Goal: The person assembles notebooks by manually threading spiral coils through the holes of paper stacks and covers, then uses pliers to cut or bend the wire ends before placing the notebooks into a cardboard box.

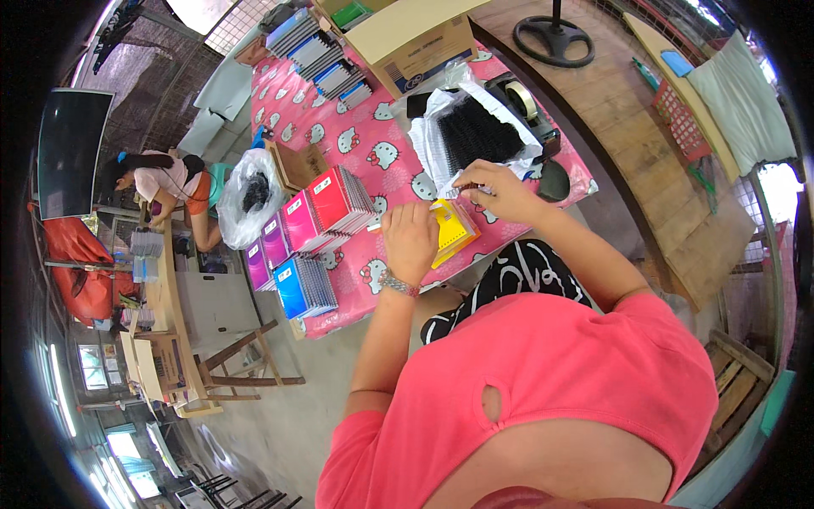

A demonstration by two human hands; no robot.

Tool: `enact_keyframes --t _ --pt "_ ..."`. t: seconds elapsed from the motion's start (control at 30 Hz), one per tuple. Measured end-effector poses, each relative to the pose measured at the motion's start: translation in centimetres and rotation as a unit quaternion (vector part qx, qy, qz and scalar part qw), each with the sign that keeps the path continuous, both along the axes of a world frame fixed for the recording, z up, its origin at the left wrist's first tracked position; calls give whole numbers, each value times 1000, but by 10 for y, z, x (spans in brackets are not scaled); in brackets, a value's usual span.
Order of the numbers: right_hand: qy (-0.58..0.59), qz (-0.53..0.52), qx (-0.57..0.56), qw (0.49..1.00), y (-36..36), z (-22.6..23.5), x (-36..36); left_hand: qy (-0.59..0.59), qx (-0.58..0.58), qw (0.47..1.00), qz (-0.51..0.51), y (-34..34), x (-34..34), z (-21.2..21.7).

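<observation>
Yellow notebooks [455, 236] lie at the near edge of the table, just in front of my body. My left hand [409, 243] is closed at their left side, its fingers curled round a thin white rod whose ends show on either side of the fist. Above their far right corner, my right hand [494, 192] has its thumb and fingers pinched together; what they hold is too small to make out. Just beyond that hand, a heap of black binding coils [475, 134] rests on white wrapping.
Red notebooks [332, 202], pink, purple and blue notebooks [303, 287] stand stacked to the left on the pink tablecloth [352, 293]. Behind are a cardboard box [428, 58], more stacks and a tape dispenser [519, 100]. A clear bag [252, 197] sits at the left edge. Another person [174, 182] works farther left.
</observation>
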State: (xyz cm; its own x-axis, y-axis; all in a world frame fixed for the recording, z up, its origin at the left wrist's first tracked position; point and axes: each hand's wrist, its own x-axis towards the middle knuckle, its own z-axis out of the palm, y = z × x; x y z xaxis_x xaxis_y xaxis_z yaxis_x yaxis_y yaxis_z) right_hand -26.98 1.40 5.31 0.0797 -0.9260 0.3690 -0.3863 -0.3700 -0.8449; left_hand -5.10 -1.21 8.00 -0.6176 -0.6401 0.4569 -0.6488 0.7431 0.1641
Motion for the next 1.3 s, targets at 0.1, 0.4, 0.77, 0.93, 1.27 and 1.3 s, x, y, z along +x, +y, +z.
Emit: enact_keyframes --t 0.1,0.4,0.77,0.93,1.27,1.3 --pt "22 -10 -58 998 4 3 4 6 24 999 -28 0 -1 0" --pt "3 19 -96 995 15 11 10 18 34 999 -24 16 -2 2" --pt "35 68 -33 997 21 10 8 33 37 998 -36 21 2 0" --pt "34 103 -7 994 19 15 -1 25 42 998 -42 19 0 2" --pt "75 91 -76 990 25 11 0 39 45 997 -54 19 0 2" --pt "76 89 -76 990 24 14 2 35 40 998 -42 18 -3 1"
